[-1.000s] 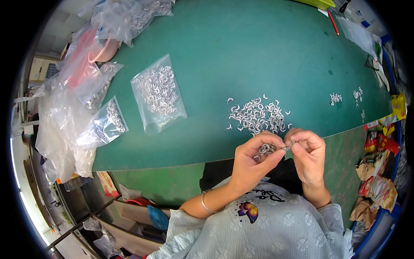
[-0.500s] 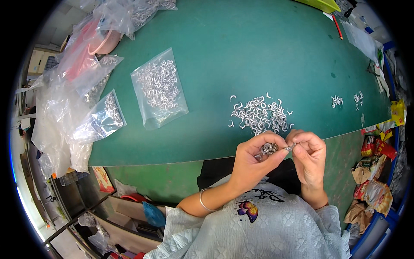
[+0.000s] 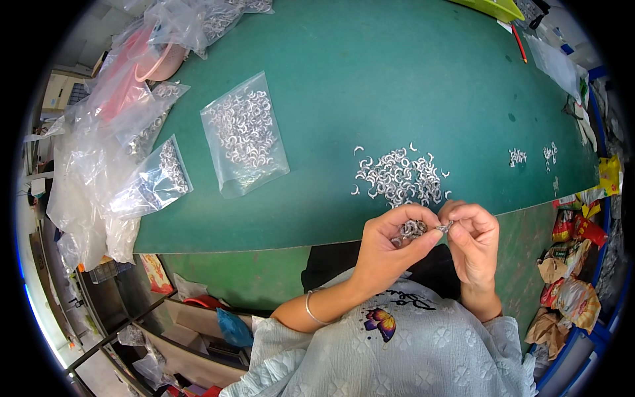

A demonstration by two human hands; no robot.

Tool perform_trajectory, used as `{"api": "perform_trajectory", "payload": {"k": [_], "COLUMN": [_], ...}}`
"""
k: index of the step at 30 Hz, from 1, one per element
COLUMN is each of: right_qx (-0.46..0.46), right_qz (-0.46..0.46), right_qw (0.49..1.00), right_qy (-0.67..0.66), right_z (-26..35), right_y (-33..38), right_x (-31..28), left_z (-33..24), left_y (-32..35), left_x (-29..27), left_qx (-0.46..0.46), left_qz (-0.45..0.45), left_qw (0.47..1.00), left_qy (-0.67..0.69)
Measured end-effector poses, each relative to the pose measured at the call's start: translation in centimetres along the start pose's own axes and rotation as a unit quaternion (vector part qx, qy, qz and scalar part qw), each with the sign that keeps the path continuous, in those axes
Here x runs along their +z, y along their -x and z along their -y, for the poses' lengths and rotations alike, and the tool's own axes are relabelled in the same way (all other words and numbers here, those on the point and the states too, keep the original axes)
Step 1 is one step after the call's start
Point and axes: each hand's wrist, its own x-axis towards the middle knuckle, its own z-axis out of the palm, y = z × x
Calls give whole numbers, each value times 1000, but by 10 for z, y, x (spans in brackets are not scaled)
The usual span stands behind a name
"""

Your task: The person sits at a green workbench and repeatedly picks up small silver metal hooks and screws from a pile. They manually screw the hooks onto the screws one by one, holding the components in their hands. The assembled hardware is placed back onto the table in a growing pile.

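Note:
Just over the near edge of the green table point(image 3: 317, 119), my two hands meet. My left hand point(image 3: 390, 248) is closed around a cluster of small silvery crescent-shaped metal pieces point(image 3: 411, 231). One such metal piece point(image 3: 444, 227) sits between its thumb and forefinger tips, and my right hand point(image 3: 473, 241) pinches that piece from the other side. Beyond my fingers lies a loose heap of the same crescents point(image 3: 400, 175), a few of them strayed around its rim. Fine detail on the pinched piece is too small to make out.
A clear bag of crescents point(image 3: 246, 135) lies flat left of the heap. More plastic bags point(image 3: 99, 172) and a pink basket point(image 3: 162, 64) crowd the left edge. Two small piles point(image 3: 517, 157) sit at the right. A red pen point(image 3: 519, 45) and a yellow-green tray point(image 3: 493, 8) are far right.
Hardly anything differs. Both hands keep the same place and hold, and the slight shift of the whole picture comes from the view moving.

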Motion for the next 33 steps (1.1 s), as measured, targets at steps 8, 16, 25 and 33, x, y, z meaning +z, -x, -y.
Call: {"api": "perform_trajectory", "payload": {"k": [8,16,25,33], "right_qx": [-1,-5,-23,-47], "right_qz": [6,10,24,39], "right_qw": [1000,1000,999,996], "right_qy": [-3,3,33,61], "right_z": [-1,-1,2,4], "right_y": [0,1,0,1], "right_x": [-1,1,3,1], "left_z": [0,1,3,2], "left_y": [0,0,0,-1], "left_x": [-1,-3,-2,-2], "left_qx": [-26,-18,9,23], "left_qz": [-7,3,10,30], "left_qw": [999,1000,1000,999], "left_qy": [18,22,16,9]}}
